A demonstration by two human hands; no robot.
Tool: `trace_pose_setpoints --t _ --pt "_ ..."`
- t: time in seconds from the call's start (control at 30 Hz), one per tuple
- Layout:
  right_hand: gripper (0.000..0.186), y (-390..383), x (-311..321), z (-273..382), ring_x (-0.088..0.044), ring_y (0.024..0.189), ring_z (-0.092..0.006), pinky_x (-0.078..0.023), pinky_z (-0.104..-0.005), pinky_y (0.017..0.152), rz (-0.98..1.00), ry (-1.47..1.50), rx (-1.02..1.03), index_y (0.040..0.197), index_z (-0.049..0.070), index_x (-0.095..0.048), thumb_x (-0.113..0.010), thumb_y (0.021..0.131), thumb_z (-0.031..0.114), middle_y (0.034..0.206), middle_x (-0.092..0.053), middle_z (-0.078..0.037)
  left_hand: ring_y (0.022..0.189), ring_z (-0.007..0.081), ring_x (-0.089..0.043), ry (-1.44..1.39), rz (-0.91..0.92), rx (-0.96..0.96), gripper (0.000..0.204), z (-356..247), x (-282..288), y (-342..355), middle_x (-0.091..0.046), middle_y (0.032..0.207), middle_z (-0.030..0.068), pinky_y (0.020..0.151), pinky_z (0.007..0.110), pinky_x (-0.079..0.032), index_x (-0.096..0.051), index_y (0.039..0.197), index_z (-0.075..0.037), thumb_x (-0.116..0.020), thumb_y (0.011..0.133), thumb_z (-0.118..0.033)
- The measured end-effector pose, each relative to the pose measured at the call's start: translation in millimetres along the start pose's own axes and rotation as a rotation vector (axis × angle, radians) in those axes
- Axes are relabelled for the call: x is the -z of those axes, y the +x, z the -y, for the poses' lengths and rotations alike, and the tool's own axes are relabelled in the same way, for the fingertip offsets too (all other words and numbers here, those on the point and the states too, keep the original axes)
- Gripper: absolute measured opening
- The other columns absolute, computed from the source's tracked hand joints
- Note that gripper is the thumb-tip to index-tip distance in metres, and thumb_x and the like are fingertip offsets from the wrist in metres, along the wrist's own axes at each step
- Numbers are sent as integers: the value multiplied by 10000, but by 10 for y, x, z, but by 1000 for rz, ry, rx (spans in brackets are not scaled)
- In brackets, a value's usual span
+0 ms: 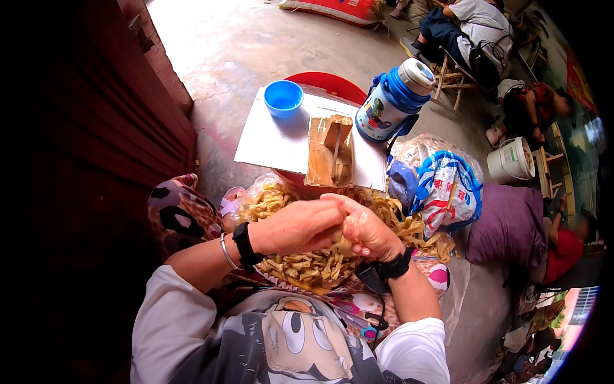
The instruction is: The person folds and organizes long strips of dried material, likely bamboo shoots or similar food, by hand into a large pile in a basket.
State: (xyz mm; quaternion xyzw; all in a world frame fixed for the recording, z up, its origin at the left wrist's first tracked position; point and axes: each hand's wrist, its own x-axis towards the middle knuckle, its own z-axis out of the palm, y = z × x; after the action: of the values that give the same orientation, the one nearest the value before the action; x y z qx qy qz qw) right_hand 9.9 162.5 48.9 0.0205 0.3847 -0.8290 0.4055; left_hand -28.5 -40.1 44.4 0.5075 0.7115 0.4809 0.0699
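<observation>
My left hand point(300, 225) and my right hand point(368, 230) meet over my lap, fingers pinched together on a small tan strip piece point(344, 243) between them. Under the hands lies a heap of tan dried strips point(307, 265) in a clear plastic bag on my knees. Each wrist carries a black band, and the left one also a thin silver bangle. Just beyond the heap stands a brown paper box point(330, 153) with a stick in it, resting on a white board point(275, 141).
A blue cup point(283, 98) sits on the white board over a red tub point(329, 83). A blue and white flask point(391, 102) stands right of it, with a printed bag point(448, 192) and white bucket point(511, 160). People sit at the right and top. A dark red wall point(96, 147) runs along the left.
</observation>
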Motion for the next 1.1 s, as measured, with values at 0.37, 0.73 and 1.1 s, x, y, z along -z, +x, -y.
trace_pose_setpoints --t 0.37,0.73,1.1 --pt "215 52 107 -133 -543 913 -77 -489 -222 691 -322 -555 335 1079 -2 -608 -569 877 58 1186 -515 -28 685 316 -586 -35 -173 312 172 23 -49 2 -548 769 128 584 365 -469 -500 897 -26 -620 780 -64" --pt "402 -6 -17 -64 -577 847 -55 -514 -194 638 -188 53 170 1302 23 -463 -548 933 159 1075 -582 -4 683 271 -589 337 -281 -17 171 -15 -42 57 -554 807 86 587 341 -481 -531 856 -40 -669 766 -85" --pt "318 -168 242 78 -450 438 -29 -328 -174 371 -617 -390 426 827 68 -579 -570 918 373 640 -581 3 644 100 -555 -188 -263 357 140 65 73 -37 -548 695 34 565 245 -445 -582 860 -25 -539 928 -140"
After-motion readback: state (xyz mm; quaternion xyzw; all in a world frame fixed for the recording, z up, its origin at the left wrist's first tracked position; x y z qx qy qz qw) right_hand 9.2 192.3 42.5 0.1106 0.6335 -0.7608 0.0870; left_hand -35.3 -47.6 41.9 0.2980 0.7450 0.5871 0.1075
